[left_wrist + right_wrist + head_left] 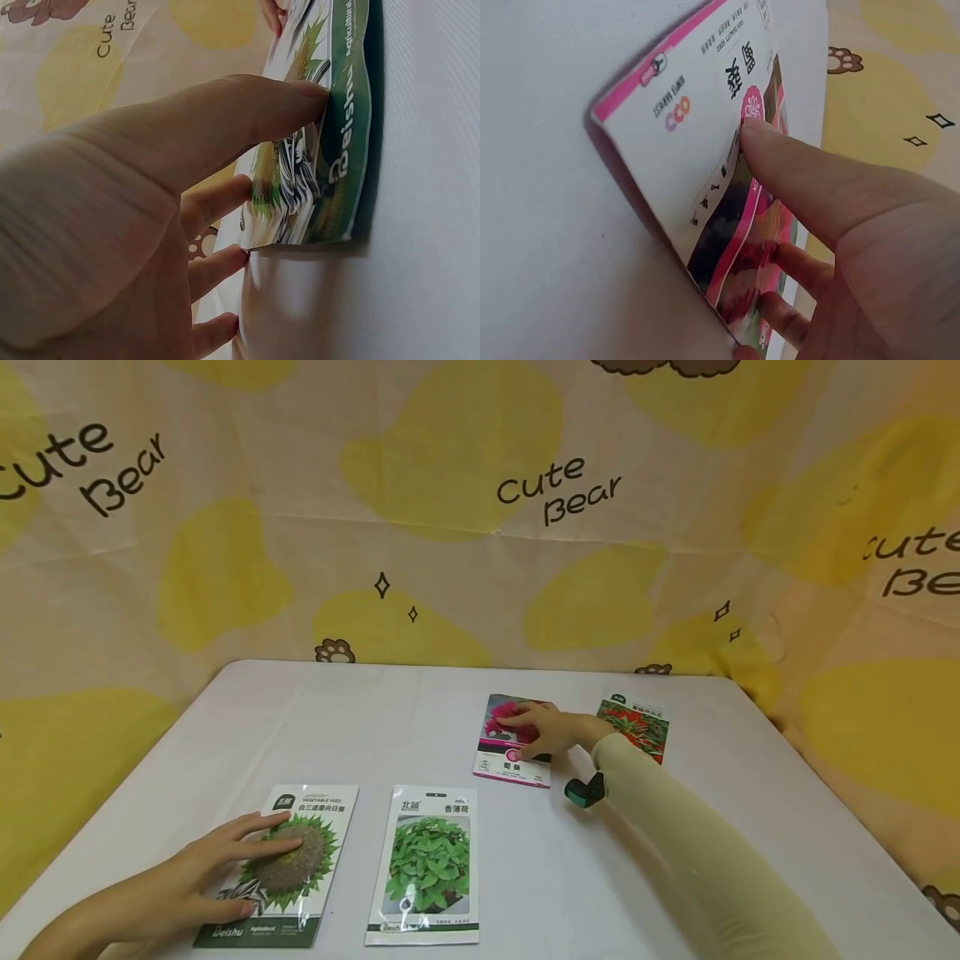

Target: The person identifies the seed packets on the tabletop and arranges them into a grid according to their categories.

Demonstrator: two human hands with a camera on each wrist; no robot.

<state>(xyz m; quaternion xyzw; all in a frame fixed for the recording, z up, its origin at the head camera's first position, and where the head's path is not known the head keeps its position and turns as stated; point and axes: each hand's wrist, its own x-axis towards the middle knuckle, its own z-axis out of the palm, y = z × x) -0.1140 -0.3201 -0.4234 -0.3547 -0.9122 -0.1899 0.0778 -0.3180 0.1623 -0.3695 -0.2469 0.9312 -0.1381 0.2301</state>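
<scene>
L grip [189,878] part-hides sunflower pkt [306,870], R grip [553,731] part-hides pink pkt [498,758], both grips wide

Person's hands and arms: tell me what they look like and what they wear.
The left hand and right hand are ungloved. On the right, a plain, pale beige long sleeve reaches the wrist, where a small black device with a green end shows.
</scene>
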